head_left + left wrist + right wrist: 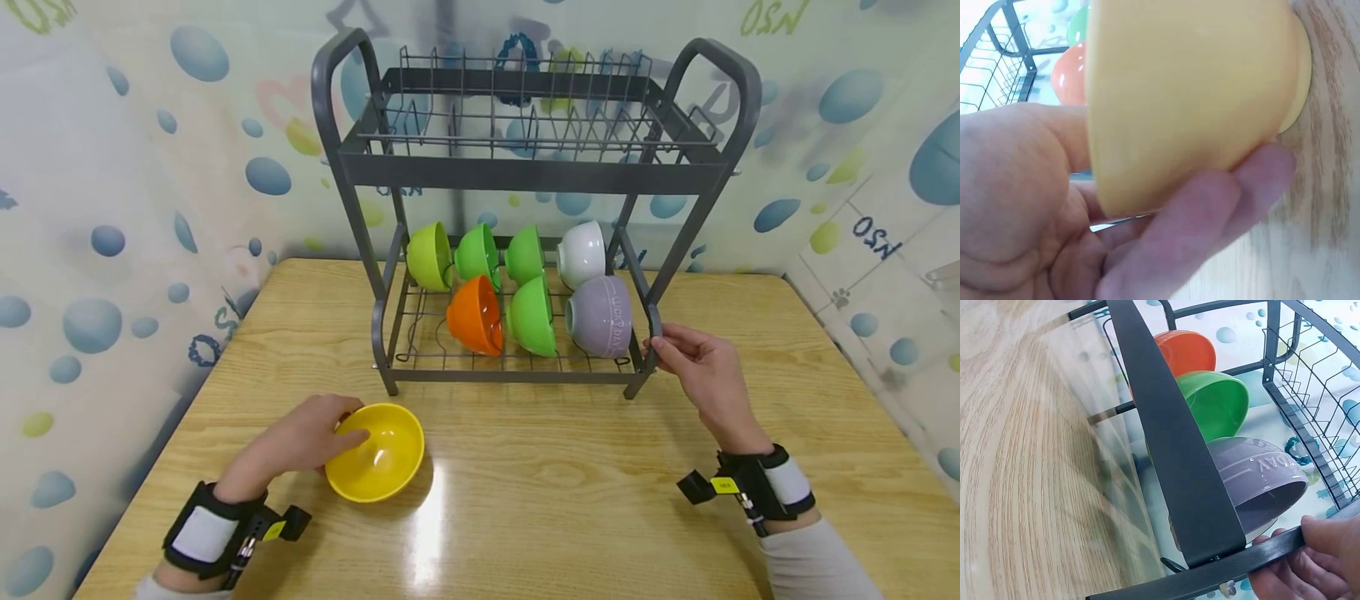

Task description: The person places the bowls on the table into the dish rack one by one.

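My left hand [311, 433] grips a yellow bowl [382, 467] by its left side, thumb over the rim and fingers around the outside. In the left wrist view the bowl's foot [1300, 75] is at the wooden tabletop. With thumb and fingers, my right hand [701, 371] holds the right front upright of a dark grey two-tier dish rack [525, 173]. On the lower tier several bowls lean on their sides: an orange bowl [472, 317], a green bowl [529, 318] and a lavender bowl [606, 318] in front, with a white bowl [583, 254] and green ones behind.
The rack's upper tier [517, 125] has wire dividers. Beneath everything is a wooden table [525, 500]. A patterned sheet [225, 125] with blue and green spots hangs behind the rack and along both sides.
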Action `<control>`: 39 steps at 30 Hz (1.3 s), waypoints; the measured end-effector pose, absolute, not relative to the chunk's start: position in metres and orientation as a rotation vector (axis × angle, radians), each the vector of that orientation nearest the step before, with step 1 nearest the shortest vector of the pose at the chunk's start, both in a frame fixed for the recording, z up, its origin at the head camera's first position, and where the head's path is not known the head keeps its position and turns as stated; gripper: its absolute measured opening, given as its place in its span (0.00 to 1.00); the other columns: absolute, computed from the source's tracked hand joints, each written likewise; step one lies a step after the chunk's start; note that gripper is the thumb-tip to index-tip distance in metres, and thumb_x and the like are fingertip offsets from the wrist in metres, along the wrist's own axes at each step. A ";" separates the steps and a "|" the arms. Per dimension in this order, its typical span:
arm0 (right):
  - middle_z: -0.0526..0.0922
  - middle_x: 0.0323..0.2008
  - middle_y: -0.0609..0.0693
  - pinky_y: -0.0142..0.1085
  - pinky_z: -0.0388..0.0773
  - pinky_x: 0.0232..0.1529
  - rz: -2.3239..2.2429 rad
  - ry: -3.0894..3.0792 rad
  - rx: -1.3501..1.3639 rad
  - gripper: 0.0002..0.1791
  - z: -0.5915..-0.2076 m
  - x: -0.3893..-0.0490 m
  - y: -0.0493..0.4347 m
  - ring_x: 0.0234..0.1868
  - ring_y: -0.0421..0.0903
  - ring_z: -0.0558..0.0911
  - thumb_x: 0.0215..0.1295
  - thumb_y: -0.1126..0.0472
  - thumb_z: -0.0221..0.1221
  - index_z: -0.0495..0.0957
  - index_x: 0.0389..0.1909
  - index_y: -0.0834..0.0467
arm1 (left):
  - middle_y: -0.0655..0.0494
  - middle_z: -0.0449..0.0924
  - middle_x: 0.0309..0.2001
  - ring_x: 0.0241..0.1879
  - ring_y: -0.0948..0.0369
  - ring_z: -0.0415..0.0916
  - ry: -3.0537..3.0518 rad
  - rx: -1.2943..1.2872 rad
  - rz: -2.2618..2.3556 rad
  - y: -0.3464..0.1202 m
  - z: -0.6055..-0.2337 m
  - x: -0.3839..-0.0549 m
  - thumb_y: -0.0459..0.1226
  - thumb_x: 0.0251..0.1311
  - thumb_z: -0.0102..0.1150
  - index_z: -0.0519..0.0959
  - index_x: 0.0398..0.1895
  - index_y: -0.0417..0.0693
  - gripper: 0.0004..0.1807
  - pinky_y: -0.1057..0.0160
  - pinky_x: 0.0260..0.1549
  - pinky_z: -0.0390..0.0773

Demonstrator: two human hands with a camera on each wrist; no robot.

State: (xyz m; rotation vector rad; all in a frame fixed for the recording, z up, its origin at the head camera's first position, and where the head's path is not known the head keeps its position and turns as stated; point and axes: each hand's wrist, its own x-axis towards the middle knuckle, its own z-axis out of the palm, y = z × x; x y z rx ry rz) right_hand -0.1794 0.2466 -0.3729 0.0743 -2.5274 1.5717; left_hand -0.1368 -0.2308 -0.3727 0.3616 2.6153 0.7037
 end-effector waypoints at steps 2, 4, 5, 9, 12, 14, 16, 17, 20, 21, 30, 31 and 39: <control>0.87 0.42 0.53 0.25 0.81 0.41 1.575 -2.519 0.077 0.25 -0.373 -0.179 0.247 0.40 0.33 0.85 0.67 0.54 0.56 0.75 0.58 0.67 | 0.47 0.80 0.39 0.29 0.61 0.72 2.617 0.364 0.699 -0.230 -0.372 -0.137 0.36 0.61 0.58 0.77 0.51 0.36 0.17 0.66 0.24 0.77; 0.87 0.42 0.51 0.25 0.81 0.41 1.579 -2.515 0.079 0.25 -0.373 -0.179 0.247 0.40 0.33 0.85 0.67 0.54 0.56 0.75 0.58 0.67 | 0.46 0.80 0.40 0.30 0.60 0.72 2.630 0.376 0.691 -0.229 -0.372 -0.137 0.34 0.61 0.56 0.77 0.51 0.36 0.16 0.64 0.26 0.77; 0.87 0.41 0.50 0.25 0.81 0.41 1.581 -2.511 0.084 0.25 -0.373 -0.179 0.247 0.40 0.33 0.85 0.67 0.54 0.56 0.75 0.58 0.67 | 0.47 0.80 0.40 0.31 0.60 0.72 2.636 0.386 0.691 -0.229 -0.373 -0.138 0.34 0.61 0.55 0.77 0.51 0.36 0.16 0.64 0.27 0.78; 0.87 0.40 0.48 0.26 0.81 0.41 1.600 -2.497 0.095 0.24 -0.373 -0.179 0.247 0.40 0.35 0.85 0.67 0.54 0.56 0.75 0.57 0.67 | 0.52 0.81 0.36 0.31 0.61 0.70 2.682 0.462 0.698 -0.228 -0.377 -0.141 0.33 0.62 0.54 0.80 0.45 0.39 0.11 0.64 0.32 0.74; 0.87 0.40 0.48 0.26 0.81 0.40 1.603 -2.492 0.097 0.25 -0.374 -0.179 0.247 0.40 0.34 0.85 0.67 0.55 0.56 0.75 0.57 0.68 | 0.53 0.80 0.33 0.29 0.61 0.69 2.692 0.477 0.722 -0.227 -0.379 -0.143 0.33 0.62 0.54 0.81 0.42 0.41 0.09 0.65 0.30 0.72; 0.87 0.41 0.48 0.26 0.81 0.40 1.596 -2.496 0.095 0.25 -0.374 -0.179 0.247 0.40 0.34 0.85 0.67 0.54 0.56 0.75 0.57 0.67 | 0.54 0.79 0.33 0.29 0.62 0.69 2.699 0.461 0.735 -0.226 -0.378 -0.144 0.33 0.63 0.53 0.81 0.43 0.41 0.09 0.65 0.28 0.72; 0.87 0.41 0.50 0.26 0.81 0.40 1.584 -2.504 0.094 0.25 -0.375 -0.179 0.248 0.40 0.34 0.85 0.67 0.54 0.56 0.75 0.58 0.67 | 0.53 0.79 0.33 0.28 0.61 0.69 2.709 0.454 0.749 -0.225 -0.378 -0.144 0.33 0.63 0.53 0.81 0.44 0.40 0.10 0.65 0.27 0.71; 0.87 0.42 0.51 0.25 0.81 0.40 1.579 -2.507 0.095 0.25 -0.375 -0.179 0.248 0.40 0.34 0.85 0.67 0.54 0.56 0.75 0.58 0.67 | 0.52 0.79 0.33 0.28 0.62 0.69 2.713 0.448 0.760 -0.224 -0.378 -0.144 0.33 0.63 0.53 0.81 0.45 0.40 0.11 0.66 0.26 0.72; 0.87 0.42 0.51 0.25 0.81 0.41 1.567 -2.516 0.094 0.24 -0.375 -0.179 0.248 0.40 0.33 0.85 0.67 0.54 0.56 0.75 0.58 0.66 | 0.50 0.81 0.36 0.28 0.61 0.70 2.730 0.440 0.799 -0.223 -0.377 -0.144 0.33 0.63 0.52 0.80 0.46 0.38 0.12 0.66 0.25 0.72; 0.87 0.42 0.51 0.25 0.81 0.41 1.567 -2.517 0.093 0.25 -0.375 -0.179 0.248 0.40 0.33 0.84 0.67 0.54 0.56 0.75 0.58 0.66 | 0.49 0.82 0.37 0.29 0.62 0.70 2.740 0.451 0.809 -0.222 -0.376 -0.145 0.33 0.63 0.52 0.81 0.46 0.38 0.12 0.66 0.25 0.73; 0.86 0.45 0.58 0.25 0.81 0.41 1.568 -2.551 0.103 0.26 -0.371 -0.179 0.251 0.40 0.32 0.84 0.68 0.53 0.55 0.74 0.59 0.67 | 0.40 0.81 0.42 0.21 0.63 0.75 2.622 0.403 1.020 -0.213 -0.372 -0.147 0.33 0.64 0.50 0.79 0.49 0.35 0.15 0.62 0.17 0.80; 0.85 0.46 0.61 0.25 0.81 0.41 1.555 -2.564 0.113 0.26 -0.370 -0.179 0.252 0.40 0.31 0.84 0.68 0.53 0.55 0.74 0.59 0.67 | 0.40 0.81 0.42 0.21 0.63 0.76 2.607 0.406 1.038 -0.212 -0.372 -0.147 0.33 0.65 0.50 0.79 0.49 0.35 0.15 0.61 0.17 0.80; 0.82 0.50 0.65 0.24 0.81 0.41 1.423 -2.686 0.127 0.26 -0.359 -0.179 0.256 0.40 0.29 0.83 0.68 0.51 0.54 0.73 0.61 0.63 | 0.42 0.81 0.42 0.25 0.62 0.76 2.553 0.381 1.070 -0.205 -0.368 -0.148 0.34 0.64 0.50 0.79 0.51 0.34 0.16 0.59 0.18 0.81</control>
